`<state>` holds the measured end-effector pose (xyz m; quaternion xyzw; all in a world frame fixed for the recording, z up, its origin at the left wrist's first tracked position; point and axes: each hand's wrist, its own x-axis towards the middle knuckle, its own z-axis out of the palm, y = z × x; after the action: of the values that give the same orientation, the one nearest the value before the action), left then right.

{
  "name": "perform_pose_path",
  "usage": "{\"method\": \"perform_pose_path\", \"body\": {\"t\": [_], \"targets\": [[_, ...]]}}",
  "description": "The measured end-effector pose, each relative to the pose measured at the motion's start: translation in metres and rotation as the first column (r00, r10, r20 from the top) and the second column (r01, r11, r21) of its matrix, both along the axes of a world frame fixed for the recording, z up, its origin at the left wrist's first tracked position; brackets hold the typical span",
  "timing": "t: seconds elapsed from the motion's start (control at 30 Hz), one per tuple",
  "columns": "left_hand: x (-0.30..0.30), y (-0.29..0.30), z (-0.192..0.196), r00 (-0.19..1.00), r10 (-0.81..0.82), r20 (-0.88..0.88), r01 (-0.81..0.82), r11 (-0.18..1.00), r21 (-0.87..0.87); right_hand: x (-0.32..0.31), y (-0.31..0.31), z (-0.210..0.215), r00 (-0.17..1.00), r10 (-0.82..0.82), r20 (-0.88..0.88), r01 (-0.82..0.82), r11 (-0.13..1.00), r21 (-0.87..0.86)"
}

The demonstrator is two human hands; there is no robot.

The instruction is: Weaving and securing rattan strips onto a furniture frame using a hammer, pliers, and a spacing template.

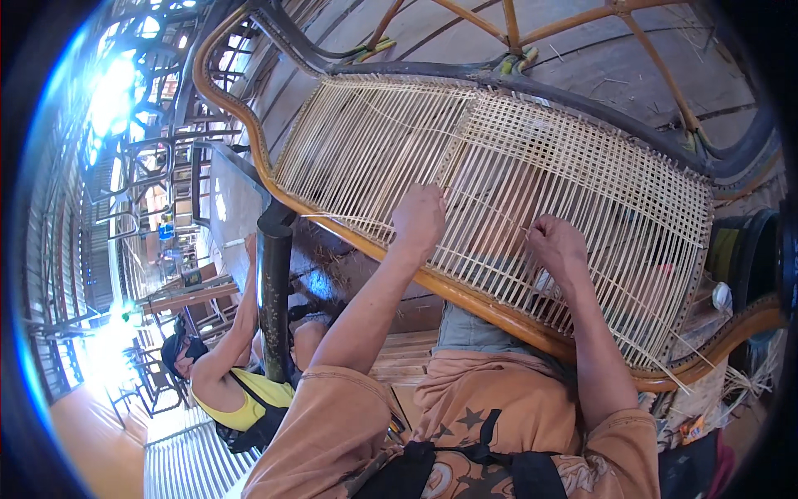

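Observation:
A curved wooden frame (332, 231) lies across my lap, strung with pale cane strands (366, 141). Its far right part carries a finished-looking open grid of woven cane (553, 137); elsewhere the strands mostly run one way. My left hand (420, 218) is closed over the strands near the middle divider, fingers pinched together. To its right, my right hand (557, 245) is also closed in a pinch above the strands. A thin cane strand (490, 213) appears to run between the two hands. The fingertips' exact grip is partly hidden.
A dark round post (274, 287) stands left of the frame. Beyond it, a co-worker in a yellow top (249, 403) reaches toward a dark panel. Dark buckets (756, 249) stand at the right, near loose cane scraps (740, 387). Brown poles (565, 27) cross at the far side.

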<state>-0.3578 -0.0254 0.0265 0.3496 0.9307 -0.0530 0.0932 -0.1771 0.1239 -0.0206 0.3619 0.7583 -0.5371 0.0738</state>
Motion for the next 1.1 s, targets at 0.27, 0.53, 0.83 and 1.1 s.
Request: {"method": "perform_pose_path", "body": {"t": [0.27, 0.53, 0.83, 1.1], "targets": [[-0.032, 0.015, -0.004, 0.934, 0.279, 0.222, -0.262, 0.959, -0.105, 0.004, 0.001, 0.004, 0.997, -0.036, -0.065, 0.032, 0.997, -0.065], [-0.054, 0.015, -0.004, 0.713, 0.449, 0.539, -0.422, 0.888, -0.182, 0.011, 0.002, 0.000, 0.987, -0.058, -0.150, 0.055, 0.998, -0.025], [-0.028, 0.013, 0.002, 0.944, 0.208, 0.257, -0.201, 0.978, -0.052, -0.002, -0.012, 0.004, 1.000, 0.016, -0.003, -0.015, 0.962, 0.274], [-0.019, 0.017, -0.007, 0.976, 0.212, 0.051, -0.213, 0.976, 0.034, 0.004, -0.006, 0.005, 0.993, -0.104, -0.063, 0.104, 0.995, -0.015]]}}
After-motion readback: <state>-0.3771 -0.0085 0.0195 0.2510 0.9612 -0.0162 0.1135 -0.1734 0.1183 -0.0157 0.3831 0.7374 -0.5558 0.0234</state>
